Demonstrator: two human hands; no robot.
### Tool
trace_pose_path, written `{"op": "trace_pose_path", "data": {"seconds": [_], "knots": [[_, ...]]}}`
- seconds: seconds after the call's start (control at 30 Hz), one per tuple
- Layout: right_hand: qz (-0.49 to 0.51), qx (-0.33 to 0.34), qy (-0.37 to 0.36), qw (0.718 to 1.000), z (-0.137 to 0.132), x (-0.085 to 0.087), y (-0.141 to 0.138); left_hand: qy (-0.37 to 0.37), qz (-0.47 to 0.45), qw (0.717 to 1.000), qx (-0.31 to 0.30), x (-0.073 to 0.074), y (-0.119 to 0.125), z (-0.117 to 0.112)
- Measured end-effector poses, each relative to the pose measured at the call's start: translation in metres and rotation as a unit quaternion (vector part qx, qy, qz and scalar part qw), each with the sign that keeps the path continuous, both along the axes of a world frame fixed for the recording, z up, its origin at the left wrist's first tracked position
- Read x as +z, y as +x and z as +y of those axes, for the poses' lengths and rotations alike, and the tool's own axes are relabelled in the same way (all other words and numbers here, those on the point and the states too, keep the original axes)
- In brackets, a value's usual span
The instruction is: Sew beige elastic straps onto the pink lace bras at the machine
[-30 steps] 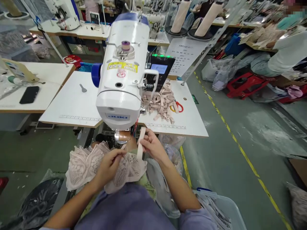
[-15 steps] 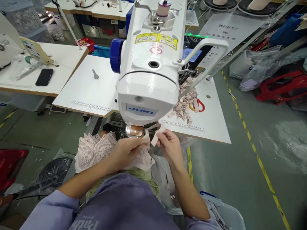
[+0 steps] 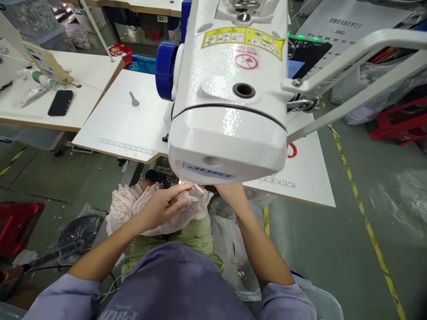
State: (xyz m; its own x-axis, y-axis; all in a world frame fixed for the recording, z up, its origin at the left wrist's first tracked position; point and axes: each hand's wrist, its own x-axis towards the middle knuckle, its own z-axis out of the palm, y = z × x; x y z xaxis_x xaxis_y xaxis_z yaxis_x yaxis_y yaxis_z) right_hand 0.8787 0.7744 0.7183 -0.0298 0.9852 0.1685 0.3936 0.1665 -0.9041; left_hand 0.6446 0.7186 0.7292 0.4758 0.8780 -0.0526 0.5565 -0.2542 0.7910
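Observation:
A pale pink lace bra (image 3: pixel 125 204) lies bunched over the lap, its right end reaching under the head of a white sewing machine (image 3: pixel 227 138). My left hand (image 3: pixel 162 206) rests on the lace close to the needle area, index finger and thumb stretched out and apart; its other fingers are partly hidden. The back of my right hand (image 3: pixel 231 193) shows just below the machine head, at the right end of the bra. Its fingers are hidden behind the head, as is whatever they touch. The needle is hidden too.
The white machine table (image 3: pixel 133 122) holds a small grey tool (image 3: pixel 134 99) at left and a red scissor handle (image 3: pixel 292 150) at right. A phone (image 3: pixel 61 103) lies on the neighbouring table. Below right are a plastic bag (image 3: pixel 233 253) and a clear bin (image 3: pixel 322 295).
The light strap my right hand held up has gone from sight as that hand moved under the machine head. My left hand has opened from a pinch onto the lace. The view has moved closer.

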Motion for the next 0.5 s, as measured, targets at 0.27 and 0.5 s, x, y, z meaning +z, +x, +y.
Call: {"op": "trace_pose_path", "data": {"seconds": [0.27, 0.5], "knots": [[-0.034, 0.064, 0.019, 0.997, 0.016, -0.004, -0.005, -0.062, -0.043, 0.997, -0.021, -0.001, -0.009, 0.007], [0.007, 0.090, -0.020, 0.996, 0.016, 0.002, -0.004, -0.075, -0.056, 0.995, 0.028, 0.023, 0.002, -0.001]]}}
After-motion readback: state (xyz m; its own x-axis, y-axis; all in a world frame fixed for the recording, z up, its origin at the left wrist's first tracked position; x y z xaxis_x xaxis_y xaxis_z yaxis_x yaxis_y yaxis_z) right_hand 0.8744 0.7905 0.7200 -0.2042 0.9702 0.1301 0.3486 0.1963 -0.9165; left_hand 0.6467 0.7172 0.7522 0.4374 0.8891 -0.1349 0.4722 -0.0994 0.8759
